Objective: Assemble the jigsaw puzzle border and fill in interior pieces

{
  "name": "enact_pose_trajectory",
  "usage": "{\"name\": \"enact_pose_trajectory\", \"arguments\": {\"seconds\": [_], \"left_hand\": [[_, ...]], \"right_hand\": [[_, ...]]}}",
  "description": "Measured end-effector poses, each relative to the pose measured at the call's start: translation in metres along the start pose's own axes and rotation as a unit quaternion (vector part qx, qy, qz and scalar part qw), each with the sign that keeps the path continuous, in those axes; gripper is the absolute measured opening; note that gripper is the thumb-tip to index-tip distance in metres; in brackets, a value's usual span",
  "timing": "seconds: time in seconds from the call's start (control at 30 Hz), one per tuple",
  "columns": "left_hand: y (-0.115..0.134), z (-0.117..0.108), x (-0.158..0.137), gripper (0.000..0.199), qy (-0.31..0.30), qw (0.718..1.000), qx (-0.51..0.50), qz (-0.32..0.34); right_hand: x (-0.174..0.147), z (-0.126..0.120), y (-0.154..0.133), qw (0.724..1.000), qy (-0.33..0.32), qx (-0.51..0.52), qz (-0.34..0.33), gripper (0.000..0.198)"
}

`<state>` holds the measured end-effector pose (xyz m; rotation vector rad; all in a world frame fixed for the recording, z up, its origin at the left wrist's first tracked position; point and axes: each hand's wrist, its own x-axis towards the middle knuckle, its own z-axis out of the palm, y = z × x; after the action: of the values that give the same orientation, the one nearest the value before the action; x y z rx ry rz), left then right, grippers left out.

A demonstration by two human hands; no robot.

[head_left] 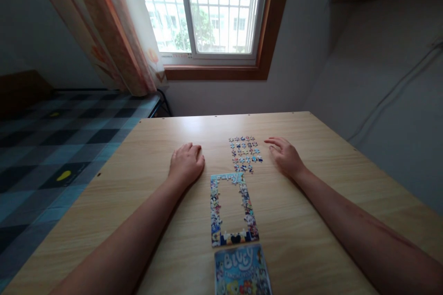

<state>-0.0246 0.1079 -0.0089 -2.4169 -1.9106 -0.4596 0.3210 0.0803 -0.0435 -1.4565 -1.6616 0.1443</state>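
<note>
My left hand (186,162) rests on the wooden table, palm down, its fingers loosely bent and holding nothing. To the right of the loose jigsaw pieces (244,152), my right hand (285,156) hovers or rests with fingers apart and the index finger stretched toward them. Those small colourful pieces lie spread in rough rows. Just nearer to me is a joined jigsaw border (215,212), a tall rectangle with bare table showing through its middle. Below it lies a blue puzzle box (242,269) marked "Bluey", cut off by the bottom of the view.
The light wood table (166,249) reaches to the wall under a barred window (221,9). At left stands a bed with a checked cover (100,136), beside a hanging curtain (114,23). A cable (387,94) runs along the right wall.
</note>
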Motion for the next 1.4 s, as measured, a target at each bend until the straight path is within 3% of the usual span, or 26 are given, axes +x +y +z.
{"name": "enact_pose_trajectory", "arguments": {"seconds": [0.3, 0.57, 0.77, 1.07, 1.4], "left_hand": [[-0.001, 0.001, 0.000, 0.039, 0.005, 1.000, -0.003, 0.003], [0.001, -0.001, -0.001, 0.038, -0.003, 1.000, -0.004, -0.001], [0.002, -0.002, -0.001, 0.039, -0.003, 1.000, 0.002, 0.001], [0.004, -0.004, -0.001, 0.043, -0.018, 1.000, 0.018, -0.008], [0.003, -0.004, -0.001, 0.041, -0.016, 1.000, 0.013, -0.014]], "right_hand": [[-0.002, 0.000, -0.010, 0.999, 0.035, 0.015, -0.027, 0.029], [-0.003, 0.002, -0.014, 0.999, -0.028, 0.001, -0.042, 0.036], [-0.006, 0.002, -0.024, 0.997, -0.037, -0.007, -0.061, 0.034], [-0.013, 0.004, -0.041, 0.983, -0.077, -0.020, -0.162, 0.033], [-0.011, 0.003, -0.039, 0.988, -0.063, -0.048, -0.131, 0.027]]}}
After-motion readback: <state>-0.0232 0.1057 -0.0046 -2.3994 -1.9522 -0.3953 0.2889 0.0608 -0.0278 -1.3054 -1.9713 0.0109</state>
